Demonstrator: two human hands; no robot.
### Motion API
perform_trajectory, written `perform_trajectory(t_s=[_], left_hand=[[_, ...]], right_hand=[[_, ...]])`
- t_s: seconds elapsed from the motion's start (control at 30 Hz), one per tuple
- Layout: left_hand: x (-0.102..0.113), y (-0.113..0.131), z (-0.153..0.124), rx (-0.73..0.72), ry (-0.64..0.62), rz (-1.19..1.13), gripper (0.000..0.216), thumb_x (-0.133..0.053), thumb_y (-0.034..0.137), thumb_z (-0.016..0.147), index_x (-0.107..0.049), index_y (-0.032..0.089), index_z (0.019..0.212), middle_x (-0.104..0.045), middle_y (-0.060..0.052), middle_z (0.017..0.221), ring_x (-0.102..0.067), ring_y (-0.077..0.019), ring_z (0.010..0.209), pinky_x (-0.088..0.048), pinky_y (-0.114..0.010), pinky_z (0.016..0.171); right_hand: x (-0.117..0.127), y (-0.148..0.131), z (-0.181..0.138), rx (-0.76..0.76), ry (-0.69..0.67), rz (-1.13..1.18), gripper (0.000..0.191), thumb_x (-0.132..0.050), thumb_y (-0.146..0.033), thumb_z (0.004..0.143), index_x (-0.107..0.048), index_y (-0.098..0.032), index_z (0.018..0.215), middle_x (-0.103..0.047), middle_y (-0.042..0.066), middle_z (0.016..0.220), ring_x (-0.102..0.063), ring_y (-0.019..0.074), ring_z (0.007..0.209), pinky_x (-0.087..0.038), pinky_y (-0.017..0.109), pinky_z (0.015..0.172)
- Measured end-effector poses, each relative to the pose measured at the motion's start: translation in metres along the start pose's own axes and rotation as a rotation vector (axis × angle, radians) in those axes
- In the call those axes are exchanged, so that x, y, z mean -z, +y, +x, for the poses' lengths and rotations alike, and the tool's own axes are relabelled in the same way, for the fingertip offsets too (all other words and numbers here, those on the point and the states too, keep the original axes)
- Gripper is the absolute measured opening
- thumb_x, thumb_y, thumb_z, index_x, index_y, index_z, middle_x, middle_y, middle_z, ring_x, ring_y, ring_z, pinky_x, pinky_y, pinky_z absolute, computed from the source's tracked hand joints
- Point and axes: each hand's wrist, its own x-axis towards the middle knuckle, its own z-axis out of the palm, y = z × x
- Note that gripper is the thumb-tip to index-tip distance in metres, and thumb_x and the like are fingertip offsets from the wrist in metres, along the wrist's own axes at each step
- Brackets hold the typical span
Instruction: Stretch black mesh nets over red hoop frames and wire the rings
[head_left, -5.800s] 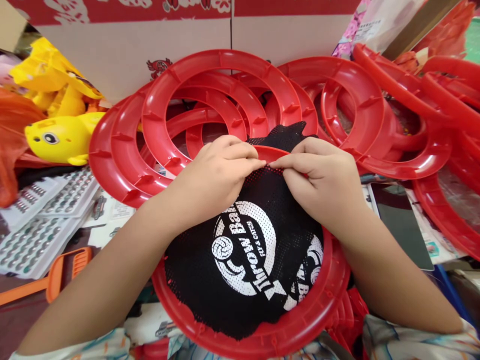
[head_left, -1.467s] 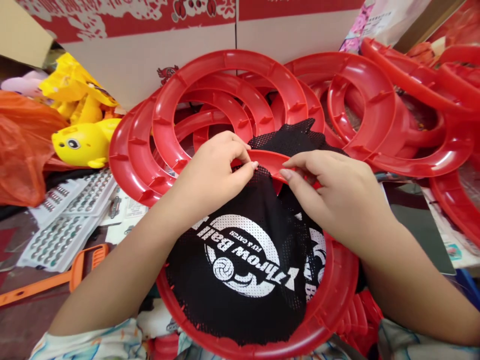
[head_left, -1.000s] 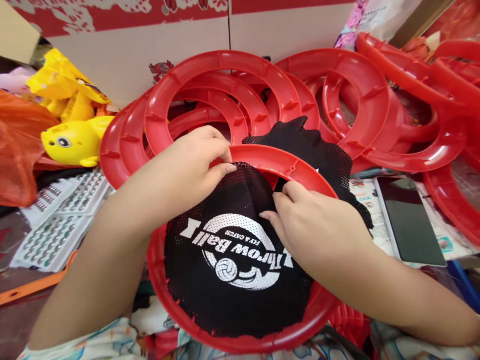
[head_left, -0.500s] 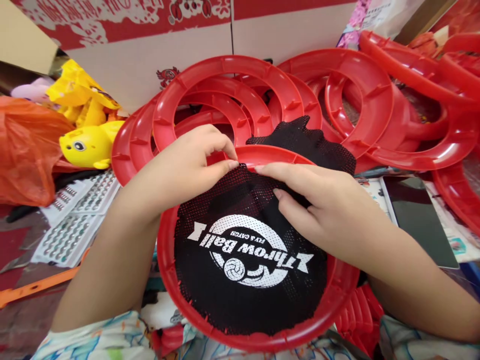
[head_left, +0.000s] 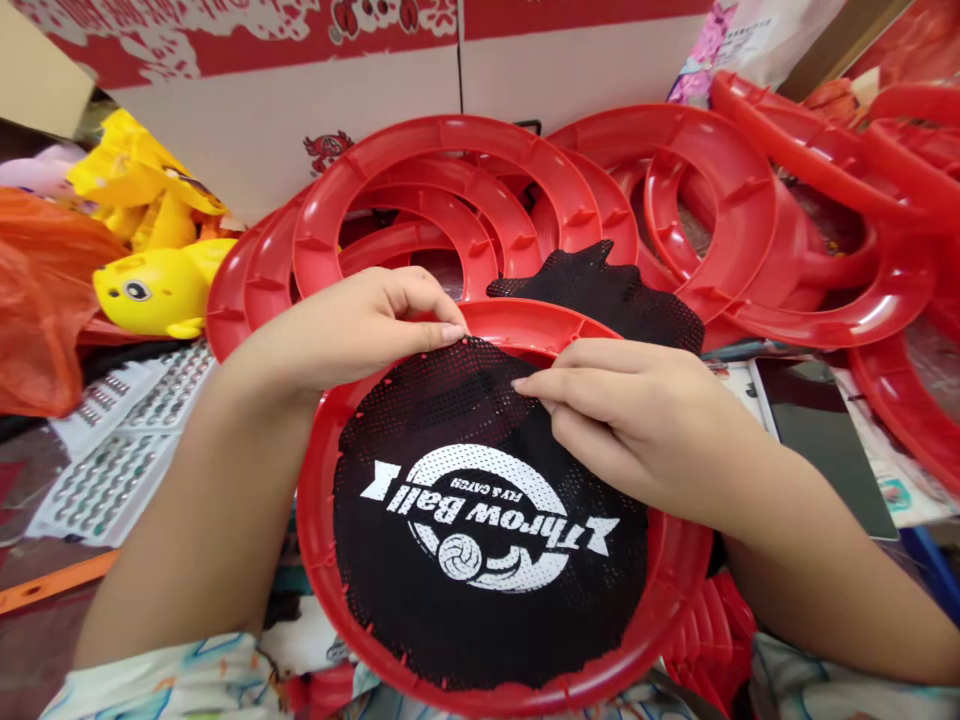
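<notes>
Black mesh [head_left: 487,630] fills the red ring [head_left: 315,540], its print reading upside down.

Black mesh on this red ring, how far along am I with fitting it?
Done, it seems: the black mesh sits hooked along the near and side rim of the red ring, with its printed logo stretched flat. In hand: the left hand and right hand pinch the mesh near the far edge. Left: a loose flap lies past the far rim, not yet hooked, and bare rings are stacked behind.
</notes>
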Motion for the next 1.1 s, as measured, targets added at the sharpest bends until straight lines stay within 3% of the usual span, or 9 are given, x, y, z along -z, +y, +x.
perform_trajectory(t_s=[0.1,0.2,0.3,0.4,0.53,0.7,1.1], left_hand=[[-0.006,0.004,-0.001,-0.023,0.089,0.164,0.015,-0.055,0.027,0.079,-0.068,0.020,0.076,-0.063,-0.003,0.085,-0.059,-0.0173,0.081,-0.049,-0.033,0.080],[-0.011,0.012,-0.003,-0.129,0.202,0.226,0.013,-0.053,0.020,0.080,-0.066,0.020,0.080,-0.066,-0.004,0.094,-0.061,-0.0180,0.091,-0.049,-0.031,0.085],[-0.013,0.017,-0.006,-0.210,0.171,0.176,0.016,-0.053,0.021,0.084,-0.068,0.021,0.087,-0.066,-0.004,0.111,-0.060,-0.0181,0.108,-0.047,-0.029,0.094],[-0.014,0.018,-0.007,-0.175,0.127,0.140,0.013,-0.060,0.030,0.084,-0.071,0.022,0.083,-0.065,-0.003,0.115,-0.060,-0.0194,0.112,-0.046,-0.031,0.098],[-0.016,0.017,-0.005,-0.112,0.151,0.083,0.012,-0.071,0.032,0.076,-0.071,0.022,0.084,-0.065,-0.002,0.110,-0.061,-0.0200,0.108,-0.047,-0.032,0.095],[-0.019,0.017,-0.001,-0.066,0.177,0.075,0.012,-0.068,0.031,0.078,-0.070,0.019,0.077,-0.065,-0.003,0.104,-0.062,-0.0192,0.099,-0.048,-0.034,0.092],[-0.031,0.010,0.006,-0.067,0.287,0.134,0.017,-0.062,0.033,0.084,-0.062,0.018,0.076,-0.061,-0.005,0.093,-0.059,-0.0194,0.090,-0.048,-0.038,0.089]], right_hand=[[-0.002,0.003,0.001,-0.009,-0.003,-0.030,0.033,-0.042,-0.015,0.092,-0.073,-0.012,0.106,-0.069,0.007,0.088,-0.063,0.0145,0.077,-0.049,0.026,0.071],[-0.005,0.007,0.003,-0.022,0.006,-0.080,0.034,-0.043,-0.015,0.091,-0.073,-0.013,0.106,-0.068,0.008,0.086,-0.063,0.0159,0.079,-0.050,0.028,0.072],[-0.006,0.007,0.004,0.020,0.047,-0.100,0.033,-0.042,-0.016,0.092,-0.074,-0.014,0.102,-0.069,0.008,0.090,-0.063,0.0172,0.082,-0.050,0.030,0.074],[-0.006,0.007,0.004,0.047,0.072,-0.084,0.033,-0.042,-0.016,0.093,-0.074,-0.019,0.099,-0.069,0.006,0.093,-0.063,0.0164,0.084,-0.051,0.031,0.077],[-0.006,0.009,0.004,0.104,0.106,-0.111,0.030,-0.044,-0.016,0.094,-0.074,-0.016,0.099,-0.067,0.007,0.091,-0.061,0.0165,0.083,-0.051,0.031,0.077],[-0.008,0.013,0.007,0.172,0.132,-0.187,0.032,-0.042,-0.015,0.095,-0.074,-0.012,0.101,-0.066,0.009,0.092,-0.057,0.0180,0.082,-0.050,0.032,0.075],[-0.010,0.016,0.009,0.115,0.098,-0.430,0.033,-0.039,-0.019,0.096,-0.071,-0.012,0.103,-0.065,0.009,0.088,-0.051,0.0194,0.076,-0.047,0.037,0.076]])
